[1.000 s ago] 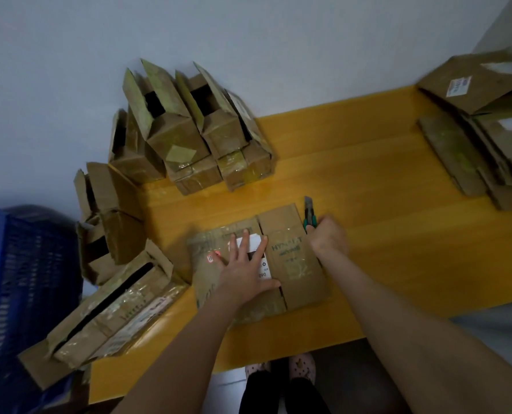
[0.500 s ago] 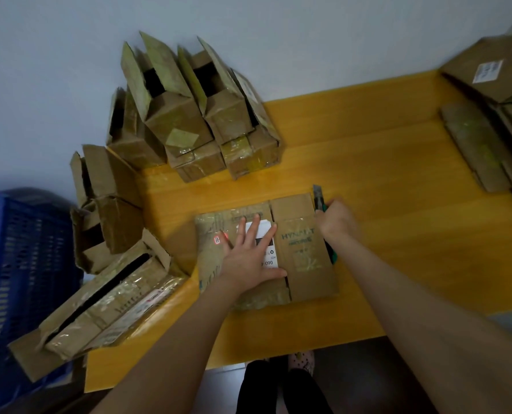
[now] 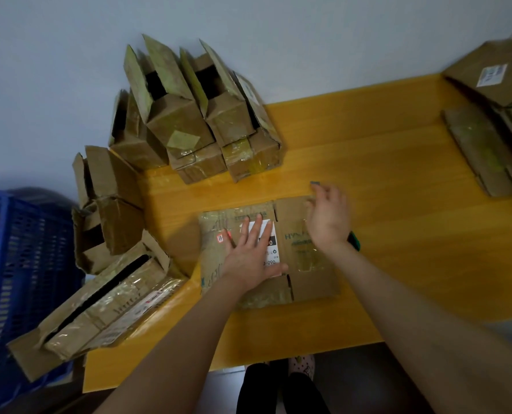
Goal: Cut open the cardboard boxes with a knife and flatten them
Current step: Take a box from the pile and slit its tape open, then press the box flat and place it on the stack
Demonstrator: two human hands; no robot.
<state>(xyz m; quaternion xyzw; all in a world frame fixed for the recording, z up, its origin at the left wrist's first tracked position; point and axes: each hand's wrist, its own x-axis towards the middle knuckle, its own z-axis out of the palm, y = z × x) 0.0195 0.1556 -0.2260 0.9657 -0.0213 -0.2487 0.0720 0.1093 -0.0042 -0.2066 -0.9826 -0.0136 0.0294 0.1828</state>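
Head view, surface: We worked at a yellow table [image 3: 398, 180] set against a pale wall [image 3: 308, 40].
Left hand: Our left hand [image 3: 250, 258] lay flat with straight fingers, pressing the box [image 3: 311, 282] under its palm, probably to keep it collapsed.
Right hand: Our right hand [image 3: 328, 219] hovered over the box's right panel, blurred, fingers curled round the knife [image 3: 354, 241], whose green butt showed by the wrist.
Waiting: Standing boxes [image 3: 189, 121] sat beyond the left fingertips. A flat pile [image 3: 481, 144] lay well right of the knife hand, likely finished work.

Boxes around one flat box [image 3: 314, 282] on the table [image 3: 398, 234].
From it, opened boxes [image 3: 183, 124] stack at eleven o'clock, more boxes [image 3: 111, 204] sit at nine with a crate [image 3: 25, 264] beyond, and flattened cardboard [image 3: 481, 150] piles at two.
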